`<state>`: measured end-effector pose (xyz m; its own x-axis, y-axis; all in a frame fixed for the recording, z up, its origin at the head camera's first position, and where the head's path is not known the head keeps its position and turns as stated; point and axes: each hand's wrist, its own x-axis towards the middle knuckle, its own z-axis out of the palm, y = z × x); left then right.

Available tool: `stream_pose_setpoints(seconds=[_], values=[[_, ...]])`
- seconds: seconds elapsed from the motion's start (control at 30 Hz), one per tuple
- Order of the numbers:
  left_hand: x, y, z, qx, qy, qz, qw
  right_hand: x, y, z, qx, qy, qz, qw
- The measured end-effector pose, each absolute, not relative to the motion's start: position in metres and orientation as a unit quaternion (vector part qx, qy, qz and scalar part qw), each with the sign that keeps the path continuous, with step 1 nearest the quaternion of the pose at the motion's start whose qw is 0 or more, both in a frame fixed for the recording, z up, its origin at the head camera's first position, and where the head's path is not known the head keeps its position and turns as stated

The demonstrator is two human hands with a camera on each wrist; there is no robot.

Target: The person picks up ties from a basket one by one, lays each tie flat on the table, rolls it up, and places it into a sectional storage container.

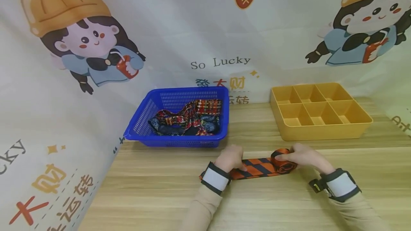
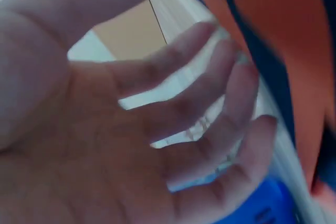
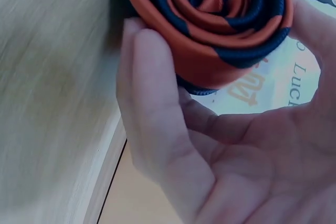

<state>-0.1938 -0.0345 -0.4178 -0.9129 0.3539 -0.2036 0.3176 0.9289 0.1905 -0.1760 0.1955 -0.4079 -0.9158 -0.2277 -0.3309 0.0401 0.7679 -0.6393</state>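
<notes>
An orange and dark-blue striped necktie (image 1: 260,167) lies on the table, its right end wound into a roll. My right hand (image 1: 306,156) grips this roll, thumb on one side and fingers on the other; the right wrist view shows the spiral of the rolled tie (image 3: 210,30) up close. Over the flat stretch to the left rests my left hand (image 1: 229,158), touching the fabric. In the left wrist view its fingers (image 2: 199,87) are loosely bent beside the striped tie (image 2: 283,35). The tie's far left part is mostly hidden under that hand and wrist.
Behind my left hand stands a blue plastic basket (image 1: 179,141) holding several crumpled patterned ties (image 1: 192,117). At the back right is a yellow box (image 1: 324,131) divided into several compartments. A printed cloth (image 1: 173,27) hangs behind the wooden table (image 1: 154,181).
</notes>
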Motion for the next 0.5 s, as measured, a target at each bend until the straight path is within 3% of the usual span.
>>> stream_pose_setpoints(seconds=[0.17, 0.5], values=[[-0.195, -0.047, -0.417, 0.177, 0.967, 0.088, 0.161, -0.175, 0.193, -0.406, -0.045, 0.927, -0.324, 0.183], [-0.199, -0.046, -0.421, 0.246, 0.948, 0.113, 0.167, -0.17, 0.185, -0.402, -0.041, 0.965, -0.222, 0.134]])
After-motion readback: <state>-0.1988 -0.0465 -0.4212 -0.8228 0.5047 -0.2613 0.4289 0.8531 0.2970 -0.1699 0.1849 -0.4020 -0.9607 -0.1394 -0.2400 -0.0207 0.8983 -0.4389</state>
